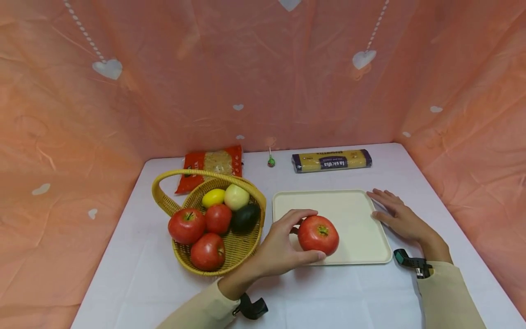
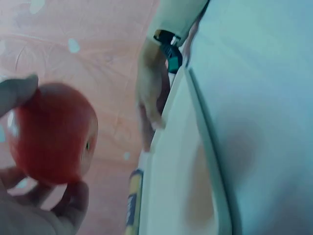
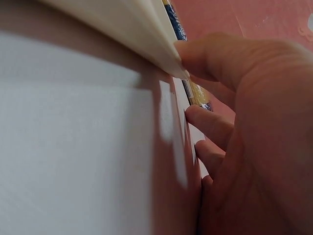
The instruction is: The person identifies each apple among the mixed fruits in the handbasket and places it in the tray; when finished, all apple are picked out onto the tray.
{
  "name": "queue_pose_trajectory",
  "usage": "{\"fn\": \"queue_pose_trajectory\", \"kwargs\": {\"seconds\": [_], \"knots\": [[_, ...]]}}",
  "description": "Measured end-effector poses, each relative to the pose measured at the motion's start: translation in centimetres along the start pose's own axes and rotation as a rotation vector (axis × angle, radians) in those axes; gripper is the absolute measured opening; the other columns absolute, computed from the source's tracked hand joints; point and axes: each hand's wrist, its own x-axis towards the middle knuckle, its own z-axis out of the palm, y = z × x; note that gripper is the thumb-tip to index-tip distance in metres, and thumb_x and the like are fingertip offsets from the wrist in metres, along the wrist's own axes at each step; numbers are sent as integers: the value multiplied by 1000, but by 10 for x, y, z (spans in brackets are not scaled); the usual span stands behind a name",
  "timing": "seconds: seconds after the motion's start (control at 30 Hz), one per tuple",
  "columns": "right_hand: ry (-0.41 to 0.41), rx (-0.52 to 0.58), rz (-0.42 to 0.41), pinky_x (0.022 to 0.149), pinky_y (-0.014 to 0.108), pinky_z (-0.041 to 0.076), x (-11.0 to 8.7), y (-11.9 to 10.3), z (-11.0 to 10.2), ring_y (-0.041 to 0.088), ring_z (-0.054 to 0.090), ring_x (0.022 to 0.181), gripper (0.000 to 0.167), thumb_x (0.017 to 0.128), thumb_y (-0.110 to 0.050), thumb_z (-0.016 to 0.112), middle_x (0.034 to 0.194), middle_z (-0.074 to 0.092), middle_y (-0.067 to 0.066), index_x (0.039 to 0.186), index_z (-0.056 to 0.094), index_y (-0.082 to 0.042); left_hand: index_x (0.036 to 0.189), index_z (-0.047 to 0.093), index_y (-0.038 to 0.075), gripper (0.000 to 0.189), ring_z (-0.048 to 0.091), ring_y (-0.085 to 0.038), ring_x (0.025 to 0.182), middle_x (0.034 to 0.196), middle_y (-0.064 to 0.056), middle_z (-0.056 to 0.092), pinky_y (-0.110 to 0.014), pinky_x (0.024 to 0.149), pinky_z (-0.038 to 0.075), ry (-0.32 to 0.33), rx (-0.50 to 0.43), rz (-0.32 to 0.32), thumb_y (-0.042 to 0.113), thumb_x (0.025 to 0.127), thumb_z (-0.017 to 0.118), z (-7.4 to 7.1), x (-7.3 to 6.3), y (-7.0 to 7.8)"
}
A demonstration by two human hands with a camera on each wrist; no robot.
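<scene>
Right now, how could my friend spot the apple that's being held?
On the white-covered table, find the cream tray right of the wicker basket. By that tray, the left hand holds up the red apple. Unlike the red fruits in the basket, it's the only one held.

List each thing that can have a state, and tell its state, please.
Left hand, gripping red fruit
Red fruit, lifted
Cream tray, right side up
Right hand, touching the tray rim
Wicker basket, partly filled, handle up
Spaghetti packet, lying flat
Red bag, lying flat, partly hidden
Lollipop, lying down
</scene>
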Motion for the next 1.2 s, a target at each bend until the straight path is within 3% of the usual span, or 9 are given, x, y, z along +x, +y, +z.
{"fn": "queue_pose_trajectory", "kwargs": {"seconds": [0.23,0.5,0.8,1.2], "knots": [[8,-21,10,121,89,5,2,2,0,56,1,166,69,109,-30,68,180,20,27,170,40,-13,152,61,23,76,63,-7,115,140,4,66,-24,96,57,40,-29,-115,27,84,95,25,26,-4],[10,-37,25,120,90,7,3,1,-1,56,2,166,69,109,-32,67,179,22,27,170,41,-15,154,60,17,80,64,-7,112,144,-1,66,-18,94,56,32,7,-157,21,83,96,48,67,-17],[30,-38,-6,121,89,9,2,1,-1,57,6,166,67,107,-30,70,178,26,27,167,46,-14,155,60,21,79,64,-12,126,146,-1,66,-26,108,54,51,51,-234,19,84,95,75,113,-32],[35,-19,16,118,92,9,1,1,-2,56,5,166,66,107,-27,70,178,25,26,167,45,-10,156,59,19,78,62,-13,128,147,-2,65,-27,112,54,30,84,-213,20,86,94,108,149,-50]]}}
